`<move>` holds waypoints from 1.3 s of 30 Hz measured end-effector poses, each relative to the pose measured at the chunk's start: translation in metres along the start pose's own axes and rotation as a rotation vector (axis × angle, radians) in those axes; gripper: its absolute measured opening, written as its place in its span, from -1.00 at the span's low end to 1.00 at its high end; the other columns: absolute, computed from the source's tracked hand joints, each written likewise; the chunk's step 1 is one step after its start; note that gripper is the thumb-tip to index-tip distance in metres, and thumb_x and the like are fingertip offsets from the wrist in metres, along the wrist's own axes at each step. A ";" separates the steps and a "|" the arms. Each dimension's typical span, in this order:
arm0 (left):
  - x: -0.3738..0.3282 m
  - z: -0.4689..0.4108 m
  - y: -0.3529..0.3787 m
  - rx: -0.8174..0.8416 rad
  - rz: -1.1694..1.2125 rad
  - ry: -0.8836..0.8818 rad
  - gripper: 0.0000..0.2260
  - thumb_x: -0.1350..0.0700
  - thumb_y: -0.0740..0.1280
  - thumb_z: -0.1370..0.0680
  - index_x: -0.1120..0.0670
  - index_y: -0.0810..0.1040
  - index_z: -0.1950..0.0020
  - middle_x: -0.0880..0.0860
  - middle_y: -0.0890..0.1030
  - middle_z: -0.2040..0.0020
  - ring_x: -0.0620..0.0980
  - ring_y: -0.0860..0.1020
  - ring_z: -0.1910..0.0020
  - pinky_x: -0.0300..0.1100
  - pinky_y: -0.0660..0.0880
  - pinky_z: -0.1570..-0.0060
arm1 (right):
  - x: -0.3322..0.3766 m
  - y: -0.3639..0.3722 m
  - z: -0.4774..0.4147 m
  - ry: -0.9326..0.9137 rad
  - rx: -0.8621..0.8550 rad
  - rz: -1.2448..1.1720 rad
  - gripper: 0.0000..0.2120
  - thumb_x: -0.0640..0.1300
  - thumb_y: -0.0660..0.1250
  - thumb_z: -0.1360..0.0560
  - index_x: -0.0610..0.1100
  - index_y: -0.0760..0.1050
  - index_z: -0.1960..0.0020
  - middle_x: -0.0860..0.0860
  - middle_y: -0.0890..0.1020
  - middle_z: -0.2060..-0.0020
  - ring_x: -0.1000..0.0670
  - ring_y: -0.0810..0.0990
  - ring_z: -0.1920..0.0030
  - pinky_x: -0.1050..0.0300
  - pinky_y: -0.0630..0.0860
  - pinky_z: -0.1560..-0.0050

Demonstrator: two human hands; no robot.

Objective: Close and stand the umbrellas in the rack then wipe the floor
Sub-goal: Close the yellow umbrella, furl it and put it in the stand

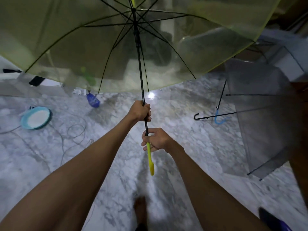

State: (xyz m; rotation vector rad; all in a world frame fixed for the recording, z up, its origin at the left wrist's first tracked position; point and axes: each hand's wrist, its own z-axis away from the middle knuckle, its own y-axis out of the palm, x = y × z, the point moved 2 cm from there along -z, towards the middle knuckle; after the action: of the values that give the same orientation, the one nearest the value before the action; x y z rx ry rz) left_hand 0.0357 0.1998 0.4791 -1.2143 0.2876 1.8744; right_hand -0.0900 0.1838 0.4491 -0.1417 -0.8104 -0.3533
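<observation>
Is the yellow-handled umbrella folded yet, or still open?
Still open. The yellow-handled umbrella has its canopy fully spread on extended ribs, while the left hand grips the shaft and the right hand holds the handle's top.

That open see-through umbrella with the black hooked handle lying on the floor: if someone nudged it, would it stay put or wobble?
The clear open umbrella with the black hooked handle lies on its side on the marble floor, resting on its canopy edge, so it would probably rock or roll. Its thin film and slim ribs suggest it is light and slides easily. The canopy would likely flex; the shaft looks stiff.

Grey-white marble floor (183, 130) — dim room (one small light glare (150, 95)) — loose cable (73, 130) trailing left.
</observation>
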 end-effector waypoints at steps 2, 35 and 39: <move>0.010 0.019 -0.006 -0.013 0.021 -0.012 -0.76 0.25 0.11 -0.66 0.20 0.39 0.19 0.16 0.44 0.35 0.09 0.42 0.47 -0.04 0.55 0.30 | -0.008 0.014 0.014 -0.002 0.026 0.012 -0.95 -0.24 0.31 -0.58 -0.19 0.49 0.07 -0.19 0.62 0.24 -0.11 0.61 0.32 0.10 0.66 0.24; 0.122 0.205 -0.086 -0.088 0.220 -0.077 -0.82 0.28 0.14 -0.64 0.12 0.38 0.15 0.17 0.61 0.23 0.06 0.63 0.24 -0.07 0.55 0.18 | 0.085 0.132 0.050 -0.080 -0.053 0.299 -0.25 0.09 0.30 -0.57 -0.18 0.02 -0.57 -0.09 0.27 -0.49 -0.12 0.43 -0.36 -0.01 0.44 -0.31; 0.122 0.213 -0.096 -0.056 0.172 -0.089 -0.81 0.26 0.13 -0.63 0.09 0.39 0.16 0.15 0.62 0.23 0.05 0.63 0.26 -0.13 0.47 0.23 | 0.101 0.155 0.045 -0.150 -0.069 -0.030 -0.82 -0.19 0.17 -0.64 -0.21 0.27 -0.21 -0.17 0.59 0.04 -0.11 0.66 0.24 0.09 0.49 0.30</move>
State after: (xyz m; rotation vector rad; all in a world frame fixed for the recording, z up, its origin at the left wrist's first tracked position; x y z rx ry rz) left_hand -0.0449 0.4494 0.5081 -1.1711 0.3003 2.0910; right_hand -0.0004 0.3141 0.5553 -0.2231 -0.9491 -0.4024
